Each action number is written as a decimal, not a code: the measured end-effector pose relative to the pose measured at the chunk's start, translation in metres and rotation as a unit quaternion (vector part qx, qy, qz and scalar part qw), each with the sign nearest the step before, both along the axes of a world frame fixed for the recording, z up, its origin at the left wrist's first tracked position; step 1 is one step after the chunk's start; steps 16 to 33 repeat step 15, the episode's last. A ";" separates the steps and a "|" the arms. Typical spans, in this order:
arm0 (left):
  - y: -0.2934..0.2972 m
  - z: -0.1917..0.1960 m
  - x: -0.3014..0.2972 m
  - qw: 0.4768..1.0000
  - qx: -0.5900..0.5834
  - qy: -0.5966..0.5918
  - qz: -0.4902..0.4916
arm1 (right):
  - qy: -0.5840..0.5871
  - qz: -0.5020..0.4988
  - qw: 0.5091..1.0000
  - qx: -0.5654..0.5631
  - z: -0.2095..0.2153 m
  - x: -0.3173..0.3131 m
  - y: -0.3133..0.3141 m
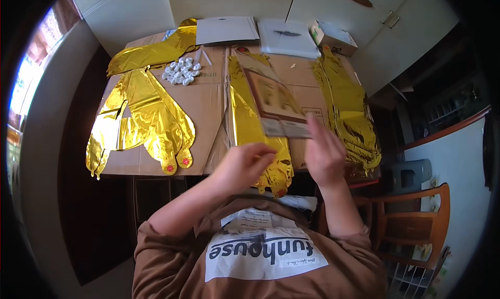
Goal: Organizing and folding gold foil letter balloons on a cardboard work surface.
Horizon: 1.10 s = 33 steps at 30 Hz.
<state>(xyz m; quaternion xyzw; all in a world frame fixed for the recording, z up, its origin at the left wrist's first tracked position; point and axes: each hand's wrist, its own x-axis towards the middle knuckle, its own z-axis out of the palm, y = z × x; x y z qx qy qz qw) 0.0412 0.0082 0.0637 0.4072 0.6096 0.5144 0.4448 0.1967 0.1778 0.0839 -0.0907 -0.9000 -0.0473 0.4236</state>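
My right hand (325, 150) grips a flat printed card packet (278, 98), brown and cream with large letters, by its near right corner. The packet is tilted and smeared by motion. It hangs above a gold foil balloon (244, 109), deflated and flat, in the middle of the table. My left hand (245, 166) hovers over the near part of that balloon, its fingers curled toward the thumb. What those fingers hold, if anything, is hidden.
Cardboard (208, 98) covers the table. More gold foil balloons lie at the left (138, 116), far left (156, 49) and right (346, 106). Behind are small white pieces (182, 71), white sheets (226, 30), a clear plastic bag (289, 38) and a box (333, 37). A wooden chair (411, 226) stands right.
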 end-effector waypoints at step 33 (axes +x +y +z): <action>0.004 -0.039 -0.065 0.822 0.111 0.556 0.052 | -0.258 0.087 0.926 -0.260 -0.044 -0.025 0.016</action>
